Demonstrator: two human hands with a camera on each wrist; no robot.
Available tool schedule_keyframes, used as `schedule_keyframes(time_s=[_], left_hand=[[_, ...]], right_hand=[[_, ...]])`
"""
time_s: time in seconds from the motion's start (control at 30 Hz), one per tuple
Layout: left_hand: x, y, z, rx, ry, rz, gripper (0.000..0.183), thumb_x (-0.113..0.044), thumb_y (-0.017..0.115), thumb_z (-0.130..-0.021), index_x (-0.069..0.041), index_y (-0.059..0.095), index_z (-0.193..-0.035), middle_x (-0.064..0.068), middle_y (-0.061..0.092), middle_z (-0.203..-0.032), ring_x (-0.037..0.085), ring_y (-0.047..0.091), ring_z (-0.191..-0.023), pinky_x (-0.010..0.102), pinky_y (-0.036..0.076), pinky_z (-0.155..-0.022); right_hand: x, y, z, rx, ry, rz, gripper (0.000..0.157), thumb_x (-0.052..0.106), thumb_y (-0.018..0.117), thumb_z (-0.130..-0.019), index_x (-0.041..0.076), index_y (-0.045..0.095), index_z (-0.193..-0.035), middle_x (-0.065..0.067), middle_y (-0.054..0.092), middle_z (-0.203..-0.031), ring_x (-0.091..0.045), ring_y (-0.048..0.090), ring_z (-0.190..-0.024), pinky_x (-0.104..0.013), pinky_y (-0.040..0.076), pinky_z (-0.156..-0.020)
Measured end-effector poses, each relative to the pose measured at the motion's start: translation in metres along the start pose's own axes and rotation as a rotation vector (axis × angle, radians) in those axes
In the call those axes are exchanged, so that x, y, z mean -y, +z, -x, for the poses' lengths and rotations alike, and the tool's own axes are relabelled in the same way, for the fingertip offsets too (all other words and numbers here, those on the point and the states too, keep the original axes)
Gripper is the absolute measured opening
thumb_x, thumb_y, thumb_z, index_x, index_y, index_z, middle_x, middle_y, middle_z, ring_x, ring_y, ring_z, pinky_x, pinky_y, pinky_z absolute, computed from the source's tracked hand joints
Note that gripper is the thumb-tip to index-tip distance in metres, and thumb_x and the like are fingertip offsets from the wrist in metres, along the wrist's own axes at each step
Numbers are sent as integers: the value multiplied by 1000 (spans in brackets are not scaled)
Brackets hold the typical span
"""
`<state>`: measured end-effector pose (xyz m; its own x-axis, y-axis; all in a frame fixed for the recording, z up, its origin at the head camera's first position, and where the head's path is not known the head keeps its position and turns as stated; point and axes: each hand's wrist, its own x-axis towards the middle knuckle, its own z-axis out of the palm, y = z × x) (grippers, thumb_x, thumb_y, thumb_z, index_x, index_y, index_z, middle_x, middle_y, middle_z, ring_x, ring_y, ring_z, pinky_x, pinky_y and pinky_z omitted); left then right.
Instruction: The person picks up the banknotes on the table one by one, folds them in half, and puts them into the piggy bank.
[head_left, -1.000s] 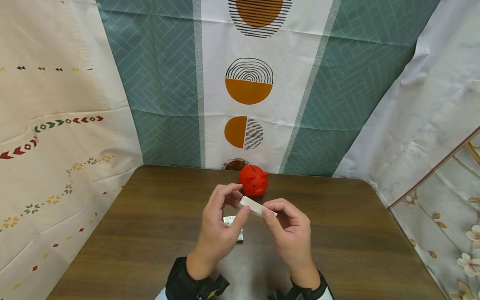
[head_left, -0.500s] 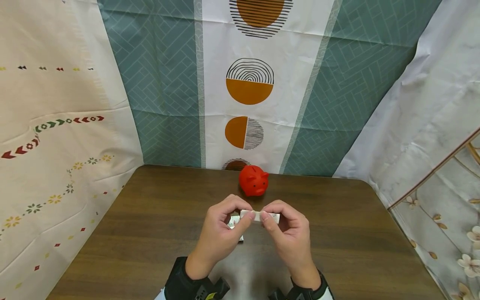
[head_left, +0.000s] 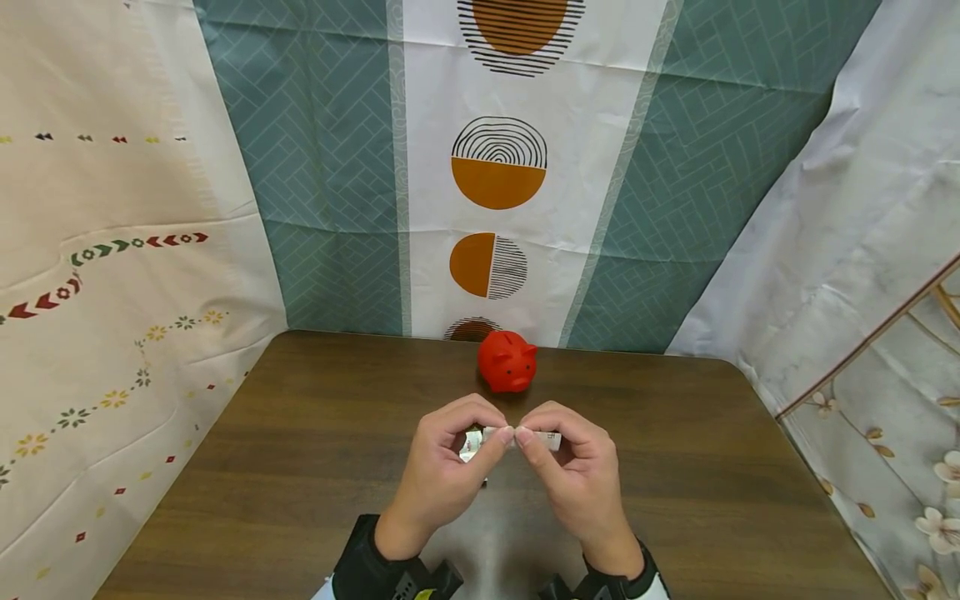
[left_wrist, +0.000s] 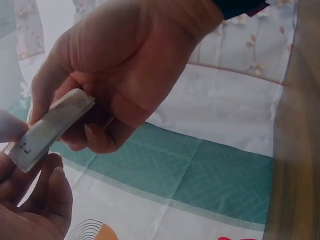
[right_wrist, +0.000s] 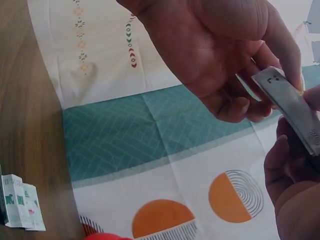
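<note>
Both hands hold a narrow folded strip of pale printed paper above the table. The left hand pinches it from the left between thumb and fingers. From the other side, the right hand pinches it, thumb tips nearly meeting at the middle. Small dark marks show on the end of the folded paper strip in the left wrist view. A red piggy bank stands just beyond the hands. On the table, partly behind the left hand, lies a green-and-white printed folded paper.
The brown wooden table reaches back to a patterned cloth. More cloth hangs along the left and right sides. Each wrist wears a black strap with a camera.
The left hand has come down and inward, moving its grip along the strip. The strip has gone from tilted to nearly level, and the thumbs have drawn together at its middle.
</note>
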<state>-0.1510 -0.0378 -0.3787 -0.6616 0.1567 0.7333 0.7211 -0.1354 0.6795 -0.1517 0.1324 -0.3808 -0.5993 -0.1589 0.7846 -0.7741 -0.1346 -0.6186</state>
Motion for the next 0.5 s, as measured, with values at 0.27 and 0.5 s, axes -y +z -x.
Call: schedule_keyframes(time_s=[0.27,0.5], left_hand=[[0,0,1,-32,14,3,16,10,65,-92,-4,72,-92,11,68,-84,16,62,-77,27,58,-67],[2,-2,0,-65,30,12,17,13,63,-92,-2,71,-92,12,66,-83,17,63,-78,24,58,-71]], right_hand=[[-1,-1,0,-44,-9,-42,23,-25,61,-84,-6,69,-94,-13,65,-83,-19,60,-76,-25,52,-61],[0,0,0,-85,-18,-55,21,-24,62,-84,-7,69,-94,-13,66,-83,-21,61,-77,-25,54,-67]])
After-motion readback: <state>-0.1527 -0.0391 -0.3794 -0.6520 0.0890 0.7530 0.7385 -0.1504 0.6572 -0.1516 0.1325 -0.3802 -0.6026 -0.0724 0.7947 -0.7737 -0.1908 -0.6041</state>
